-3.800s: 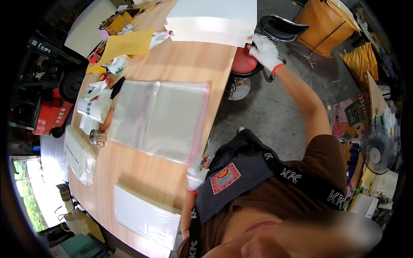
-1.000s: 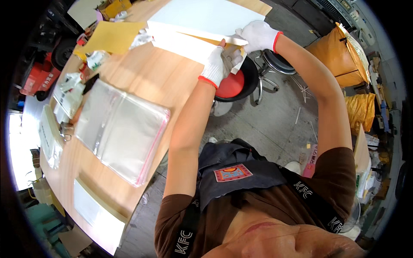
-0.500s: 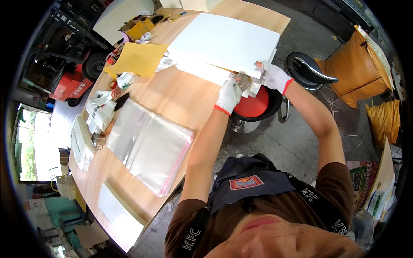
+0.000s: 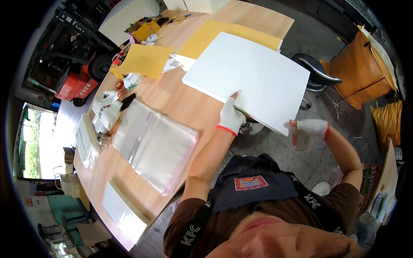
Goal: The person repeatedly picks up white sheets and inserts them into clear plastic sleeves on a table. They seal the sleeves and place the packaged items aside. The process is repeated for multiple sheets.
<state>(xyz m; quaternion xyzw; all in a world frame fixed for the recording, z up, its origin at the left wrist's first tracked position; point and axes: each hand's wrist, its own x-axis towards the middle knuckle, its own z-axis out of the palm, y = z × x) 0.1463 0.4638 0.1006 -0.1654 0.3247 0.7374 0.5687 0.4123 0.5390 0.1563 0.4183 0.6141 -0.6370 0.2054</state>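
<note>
A thick stack of white paper (image 4: 254,77) lies tilted over the table's right edge, its near corner jutting out past the tabletop. My left hand (image 4: 232,117), in a white glove with a red cuff, holds its near long edge, thumb on top and fingers underneath. At the near right corner is my right hand (image 4: 311,130), gloved alike. Its thumb is by the stack's edge, and its blurred fingers point down beside the corner, so a grip cannot be made out. Behind lies a yellow sheet (image 4: 206,35) on another pile, partly covered by the white stack.
Clear plastic sleeves (image 4: 157,146) lie on the wooden table (image 4: 189,92), with a smaller white stack (image 4: 122,215) nearer. Another yellow sheet (image 4: 148,59) lies farther left. A black stool (image 4: 318,75) and an orange wrapped bundle (image 4: 355,69) stand at the right.
The white stack has shifted toward me and to the right, uncovering the yellow sheet behind. Both hands have come nearer, the right one also moving outward. The red stool seat is now hidden.
</note>
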